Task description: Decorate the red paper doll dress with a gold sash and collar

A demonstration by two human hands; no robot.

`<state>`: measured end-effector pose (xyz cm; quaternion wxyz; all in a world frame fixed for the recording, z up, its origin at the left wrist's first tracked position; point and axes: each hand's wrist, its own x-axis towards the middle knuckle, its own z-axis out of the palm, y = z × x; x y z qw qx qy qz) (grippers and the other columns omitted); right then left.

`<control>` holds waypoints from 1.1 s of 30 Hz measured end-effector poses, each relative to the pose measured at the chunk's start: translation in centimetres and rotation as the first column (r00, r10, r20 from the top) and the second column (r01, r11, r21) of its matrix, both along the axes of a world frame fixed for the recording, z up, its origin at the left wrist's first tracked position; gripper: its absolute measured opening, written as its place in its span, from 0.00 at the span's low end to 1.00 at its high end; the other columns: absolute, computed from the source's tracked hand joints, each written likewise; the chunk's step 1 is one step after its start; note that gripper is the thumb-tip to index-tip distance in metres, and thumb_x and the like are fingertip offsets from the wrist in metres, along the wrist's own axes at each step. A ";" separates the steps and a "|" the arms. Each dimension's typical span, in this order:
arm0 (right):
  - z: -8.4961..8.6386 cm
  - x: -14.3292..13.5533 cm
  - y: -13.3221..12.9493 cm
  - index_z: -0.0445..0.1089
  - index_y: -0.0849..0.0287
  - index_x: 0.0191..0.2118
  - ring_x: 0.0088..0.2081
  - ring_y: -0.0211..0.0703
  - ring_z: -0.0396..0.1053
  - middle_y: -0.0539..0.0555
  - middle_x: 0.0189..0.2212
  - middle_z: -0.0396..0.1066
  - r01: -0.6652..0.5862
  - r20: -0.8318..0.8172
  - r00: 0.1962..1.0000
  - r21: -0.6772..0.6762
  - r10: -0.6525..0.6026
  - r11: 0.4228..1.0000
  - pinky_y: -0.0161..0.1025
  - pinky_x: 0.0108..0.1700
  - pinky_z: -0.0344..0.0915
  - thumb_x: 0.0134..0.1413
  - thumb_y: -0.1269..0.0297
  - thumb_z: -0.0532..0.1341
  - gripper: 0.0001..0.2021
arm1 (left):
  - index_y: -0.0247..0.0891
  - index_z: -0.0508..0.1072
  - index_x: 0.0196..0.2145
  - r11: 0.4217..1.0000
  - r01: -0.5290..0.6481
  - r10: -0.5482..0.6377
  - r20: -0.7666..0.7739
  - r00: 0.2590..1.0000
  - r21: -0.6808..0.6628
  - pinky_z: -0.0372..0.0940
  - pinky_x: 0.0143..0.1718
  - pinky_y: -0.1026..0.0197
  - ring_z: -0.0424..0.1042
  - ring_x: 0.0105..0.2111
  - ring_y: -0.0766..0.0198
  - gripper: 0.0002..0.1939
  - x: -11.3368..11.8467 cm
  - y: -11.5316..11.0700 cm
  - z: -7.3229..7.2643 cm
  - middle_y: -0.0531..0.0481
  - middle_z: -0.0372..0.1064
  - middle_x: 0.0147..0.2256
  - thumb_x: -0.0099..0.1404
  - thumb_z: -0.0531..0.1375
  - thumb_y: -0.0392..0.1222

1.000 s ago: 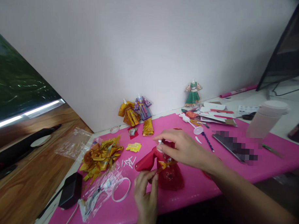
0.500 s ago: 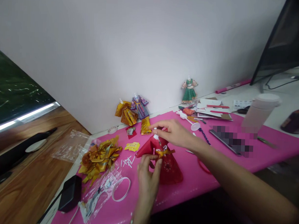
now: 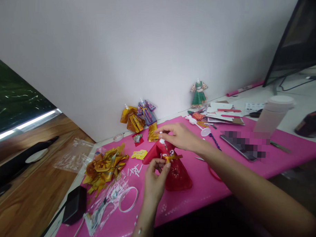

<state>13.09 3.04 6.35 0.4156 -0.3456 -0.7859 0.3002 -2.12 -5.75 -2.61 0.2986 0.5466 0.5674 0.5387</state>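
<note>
A small red dress [image 3: 178, 179] on a white doll-like form [image 3: 162, 140] is between my hands, tilted over the pink table cover. A gold ribbon [image 3: 176, 156] is tied round its waist. My right hand [image 3: 182, 136] is closed at the top, thumb and fingers about the white neck. My left hand [image 3: 156, 179] has its thumb and index finger closed on the gold ribbon at the waist's left side. The left sleeve of the dress sticks out above that hand. Part of the upper dress is hidden behind my right hand.
Gold foil scraps [image 3: 106, 166], a clear plastic bag [image 3: 109, 203], a white ring [image 3: 128, 199] and a black box [image 3: 74, 204] lie on the left. Small dressed forms, including a green one [image 3: 199, 95], lean at the wall. A phone [image 3: 236, 146] and a bottle [image 3: 272, 115] are right.
My left hand has moved up slightly, and its thumb has come in against the gold ribbon. My right hand stays at the neck. The whole view has shifted a little.
</note>
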 end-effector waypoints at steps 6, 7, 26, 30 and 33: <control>0.2 0.0 -0.2 0.78 0.57 0.46 0.30 0.35 0.71 0.51 0.36 0.80 -0.043 -0.034 0.999 -0.015 0.042 0.999 0.32 0.31 0.63 0.57 0.71 0.59 0.14 | 0.38 0.73 0.26 0.999 -0.010 0.010 -0.001 1.000 -0.032 0.61 0.30 0.64 0.63 0.26 0.64 0.12 -0.9 0.1 -1.2 0.54 0.67 0.23 0.54 0.67 0.49; 0.2 0.1 -0.2 0.78 0.57 0.46 0.29 0.35 0.70 0.51 0.35 0.80 -0.049 -0.034 0.998 -0.011 0.048 0.999 0.32 0.30 0.63 0.58 0.71 0.59 0.14 | 0.38 0.73 0.25 0.999 -0.013 0.013 -0.005 1.000 -0.040 0.61 0.31 0.63 0.64 0.26 0.64 0.12 -1.2 0.1 -1.6 0.54 0.67 0.23 0.54 0.67 0.50; 2.3 0.8 2.0 0.80 0.56 0.37 0.27 0.38 0.71 0.51 0.27 0.78 0.110 0.159 0.973 0.307 -0.165 0.945 0.35 0.29 0.59 0.56 0.66 0.64 0.07 | 0.37 0.75 0.29 0.985 -0.103 0.093 -0.079 0.993 -0.141 0.61 0.31 0.60 0.67 0.27 0.61 0.12 -3.5 -1.5 -5.9 0.50 0.72 0.27 0.55 0.65 0.49; 2.6 0.7 2.3 0.80 0.57 0.35 0.26 0.38 0.70 0.50 0.25 0.78 0.138 0.209 0.955 0.319 -0.211 0.938 0.34 0.29 0.57 0.55 0.66 0.64 0.06 | 0.38 0.74 0.31 0.983 -0.124 0.111 -0.098 0.989 -0.138 0.62 0.31 0.60 0.67 0.27 0.62 0.12 -3.7 -1.3 -5.8 0.50 0.72 0.29 0.56 0.64 0.50; 2.9 0.3 2.2 0.80 0.57 0.34 0.27 0.38 0.71 0.51 0.26 0.78 0.144 0.250 0.941 0.316 -0.229 0.938 0.35 0.30 0.57 0.54 0.66 0.65 0.05 | 0.38 0.74 0.32 0.981 -0.146 0.132 -0.109 0.985 -0.130 0.63 0.33 0.60 0.67 0.28 0.62 0.13 -4.0 -1.2 -5.9 0.50 0.72 0.30 0.57 0.62 0.51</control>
